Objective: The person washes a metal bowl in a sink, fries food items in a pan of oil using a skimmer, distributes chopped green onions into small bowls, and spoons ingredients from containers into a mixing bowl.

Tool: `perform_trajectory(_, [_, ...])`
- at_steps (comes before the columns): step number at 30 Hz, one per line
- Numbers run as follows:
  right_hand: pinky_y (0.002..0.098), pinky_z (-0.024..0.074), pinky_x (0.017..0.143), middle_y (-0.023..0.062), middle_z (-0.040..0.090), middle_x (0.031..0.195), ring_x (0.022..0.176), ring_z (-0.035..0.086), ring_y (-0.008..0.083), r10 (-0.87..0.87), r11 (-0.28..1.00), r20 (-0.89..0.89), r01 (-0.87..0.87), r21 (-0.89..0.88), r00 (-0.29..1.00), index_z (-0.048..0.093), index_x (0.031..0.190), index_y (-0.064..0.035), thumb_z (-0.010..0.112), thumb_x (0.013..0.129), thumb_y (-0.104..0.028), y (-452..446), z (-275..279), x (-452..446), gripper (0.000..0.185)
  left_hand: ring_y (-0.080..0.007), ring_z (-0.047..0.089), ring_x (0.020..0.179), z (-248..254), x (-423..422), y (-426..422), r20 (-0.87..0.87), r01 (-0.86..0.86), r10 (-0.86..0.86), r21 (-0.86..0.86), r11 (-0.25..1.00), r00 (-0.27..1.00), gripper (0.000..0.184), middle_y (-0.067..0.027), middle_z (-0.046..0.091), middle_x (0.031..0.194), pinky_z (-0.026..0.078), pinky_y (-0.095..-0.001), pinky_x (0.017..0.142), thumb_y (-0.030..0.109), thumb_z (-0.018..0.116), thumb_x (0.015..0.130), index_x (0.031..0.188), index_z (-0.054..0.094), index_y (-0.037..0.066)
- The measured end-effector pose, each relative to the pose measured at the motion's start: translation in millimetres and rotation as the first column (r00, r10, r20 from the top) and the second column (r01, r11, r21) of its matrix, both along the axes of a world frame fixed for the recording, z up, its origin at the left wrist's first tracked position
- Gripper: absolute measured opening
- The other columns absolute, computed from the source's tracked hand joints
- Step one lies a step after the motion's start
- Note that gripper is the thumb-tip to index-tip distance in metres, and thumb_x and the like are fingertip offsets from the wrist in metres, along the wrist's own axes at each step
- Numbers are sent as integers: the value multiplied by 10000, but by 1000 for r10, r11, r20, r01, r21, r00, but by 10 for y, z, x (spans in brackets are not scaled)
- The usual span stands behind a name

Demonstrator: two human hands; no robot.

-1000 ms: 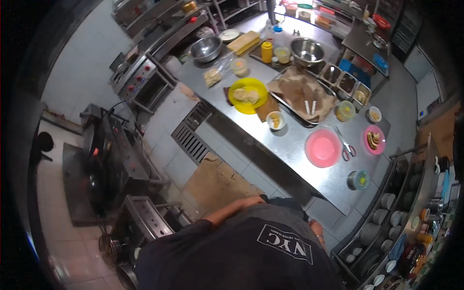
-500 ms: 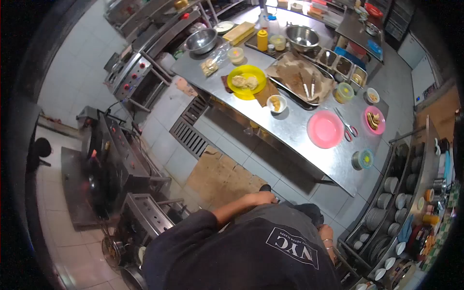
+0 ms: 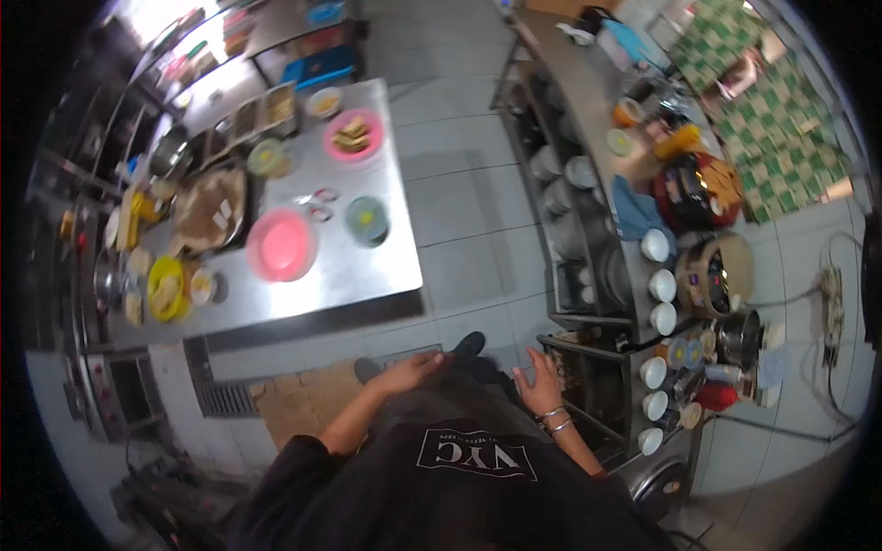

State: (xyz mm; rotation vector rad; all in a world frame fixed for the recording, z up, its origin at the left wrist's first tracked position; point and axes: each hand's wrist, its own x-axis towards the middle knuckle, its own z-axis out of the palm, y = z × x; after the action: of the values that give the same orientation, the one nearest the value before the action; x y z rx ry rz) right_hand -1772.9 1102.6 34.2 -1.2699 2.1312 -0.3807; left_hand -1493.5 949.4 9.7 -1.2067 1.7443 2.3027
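Note:
My left hand (image 3: 413,372) hangs in front of my dark shirt, near the waist, its fingers stretched out and slightly blurred; I see nothing in it. On the other side my right hand (image 3: 540,381), with bangles at the wrist, is open with fingers apart. It is beside the metal shelf rack (image 3: 588,342) and holds nothing. Ahead stands a steel table (image 3: 344,275). On it are a pink plate (image 3: 281,244), a lidded container (image 3: 367,220), red-handled scissors (image 3: 321,204) and a pink plate of food (image 3: 354,136).
A parchment-lined tray (image 3: 209,209) and a yellow plate (image 3: 165,288) stand further left on the table. White bowls (image 3: 655,245) line the right shelf, near a red-and-black cooker (image 3: 698,191). Cardboard (image 3: 294,404) lies on the floor by a drain grate (image 3: 225,399).
My view has swung to the right, so the table now sits left and the shelves show more fully. My right hand has come into fuller view with its fingers spread.

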Motion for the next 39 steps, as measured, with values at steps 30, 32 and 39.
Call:
perform_trajectory(30, [536, 238, 1147, 216, 231, 1576, 1415, 270, 456, -501, 728, -751, 679, -96, 431, 278, 1538, -260, 223, 1051, -448, -3556, -1705, -4485, 525, -424, 569, 1132, -3214, -3794, -3653, 395, 601, -532, -65, 797, 749, 540, -222, 629, 1194, 387, -591, 999, 494, 438, 965, 1159, 656, 40])
perform_trajectory(32, [528, 210, 1159, 221, 265, 1560, 1407, 274, 458, -461, 783, -752, 616, -93, 472, 272, 1535, -181, 256, 1052, -406, -3495, -1753, -4555, 533, -444, 613, 1007, -3506, -4133, -3953, 182, 395, -364, -176, 902, 913, 451, -273, 648, 1076, 456, -523, 919, 381, 447, 974, 1046, 676, -2])
perform_trajectory(39, [494, 174, 1181, 160, 302, 1562, 1429, 267, 365, -299, 930, -735, 357, -83, 609, 289, 1504, -41, 260, 1070, -313, -3273, -1774, -4656, 513, -355, 453, 1269, -4164, -6290, -4961, -348, -298, 251, -86, 951, 903, 753, -212, 485, 1318, 346, -411, 1090, 421, 782, 790, 1316, 452, -4])
